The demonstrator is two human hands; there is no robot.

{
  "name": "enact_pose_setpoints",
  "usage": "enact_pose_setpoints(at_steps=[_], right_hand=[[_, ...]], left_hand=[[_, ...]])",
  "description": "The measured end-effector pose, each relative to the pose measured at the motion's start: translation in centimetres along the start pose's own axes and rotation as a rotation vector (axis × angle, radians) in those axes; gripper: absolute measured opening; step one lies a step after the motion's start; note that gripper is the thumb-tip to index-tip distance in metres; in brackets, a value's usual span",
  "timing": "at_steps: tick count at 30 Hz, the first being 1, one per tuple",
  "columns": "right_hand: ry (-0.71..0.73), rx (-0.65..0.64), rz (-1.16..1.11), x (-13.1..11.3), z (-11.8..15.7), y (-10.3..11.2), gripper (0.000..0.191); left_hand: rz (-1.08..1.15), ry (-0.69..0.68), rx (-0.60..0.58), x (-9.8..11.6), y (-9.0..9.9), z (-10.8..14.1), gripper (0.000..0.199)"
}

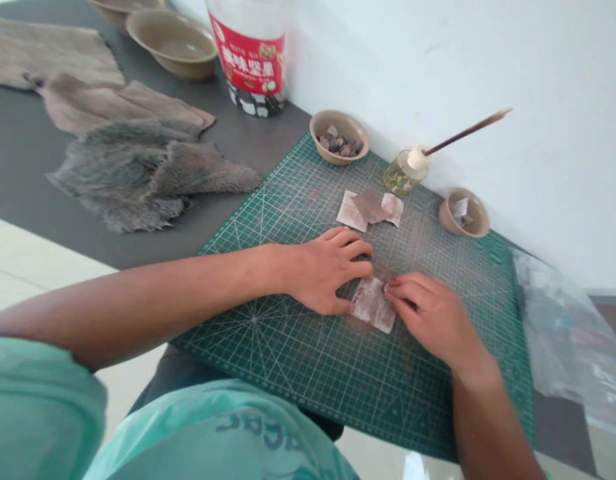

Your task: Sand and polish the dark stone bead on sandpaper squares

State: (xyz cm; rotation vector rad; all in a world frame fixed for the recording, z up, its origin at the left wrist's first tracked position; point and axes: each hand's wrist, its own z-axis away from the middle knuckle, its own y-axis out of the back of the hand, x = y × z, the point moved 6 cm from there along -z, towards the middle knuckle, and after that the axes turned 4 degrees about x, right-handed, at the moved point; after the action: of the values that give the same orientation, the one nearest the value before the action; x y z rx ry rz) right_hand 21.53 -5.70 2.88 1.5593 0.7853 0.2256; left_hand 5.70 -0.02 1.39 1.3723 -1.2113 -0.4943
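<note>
A worn, whitish square of what looks like sandpaper [372,305], stained reddish brown, lies on the green cutting mat [298,347]. My left hand [328,270] is spread at its left side, thumb and index fingertips resting at the sheet's edge. Over the right edge, my right hand [428,307] pinches a small dark piece, mostly hidden by the fingers. Brown dust marks the mat around the sheet. Just beyond my left hand lie more stained sheets, among them a brown sheet [372,207].
Along the wall stand a bowl of stone-like chips [333,159], a glass jar [405,173] with a brush [468,132], and a small bowl [445,223]. Grey furry cloth [133,173], a red-labelled tub [253,60] and a larger bowl [175,63] are left. Clear plastic [563,333] lies right.
</note>
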Motion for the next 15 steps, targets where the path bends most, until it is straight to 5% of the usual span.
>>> enact_pose_setpoints(at_steps=[3, 6, 11, 15], right_hand=[[0.086, -0.101, -0.066, -0.47, -0.01, -0.58, 0.011], [-0.004, -0.005, -0.013, 0.32, -0.17, -0.01, 0.011], [0.072, -0.104, -0.088, -0.41, -0.14, -0.60, 0.011], [-0.015, -0.024, -0.012, 0.05, -0.43, -0.17, 0.011]], left_hand=[[0.013, -0.010, -0.002, 0.03, 0.01, 0.04, 0.053], [0.012, -0.007, -0.010, -0.01, -0.03, 0.05, 0.054], [0.016, -0.010, -0.015, -0.02, -0.04, 0.01, 0.054], [0.004, -0.008, -0.014, -0.02, 0.05, 0.01, 0.053]])
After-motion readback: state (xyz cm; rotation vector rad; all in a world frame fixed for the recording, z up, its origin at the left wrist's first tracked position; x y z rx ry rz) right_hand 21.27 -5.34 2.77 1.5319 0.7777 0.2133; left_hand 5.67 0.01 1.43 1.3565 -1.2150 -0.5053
